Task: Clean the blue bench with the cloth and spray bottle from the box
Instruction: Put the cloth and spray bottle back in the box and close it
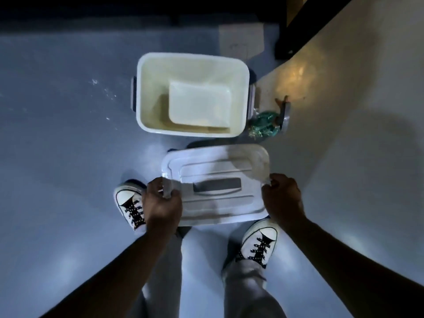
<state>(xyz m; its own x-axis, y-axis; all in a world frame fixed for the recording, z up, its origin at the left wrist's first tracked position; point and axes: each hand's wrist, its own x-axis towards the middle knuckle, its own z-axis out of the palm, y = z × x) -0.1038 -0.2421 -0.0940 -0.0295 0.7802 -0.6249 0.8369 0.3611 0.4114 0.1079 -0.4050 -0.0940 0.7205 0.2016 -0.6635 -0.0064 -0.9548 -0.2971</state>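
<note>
The lid [215, 184] is gripped at its short ends, left hand [163, 198] and right hand [283, 198] both closed on it, so it stays level. At twelve o'clock stands the open box [192, 63]; at its four o'clock lie a green cloth [263, 126] and, likely, the spray bottle [285, 113].

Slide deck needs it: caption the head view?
Both hands hold the lid before the open box.
</note>
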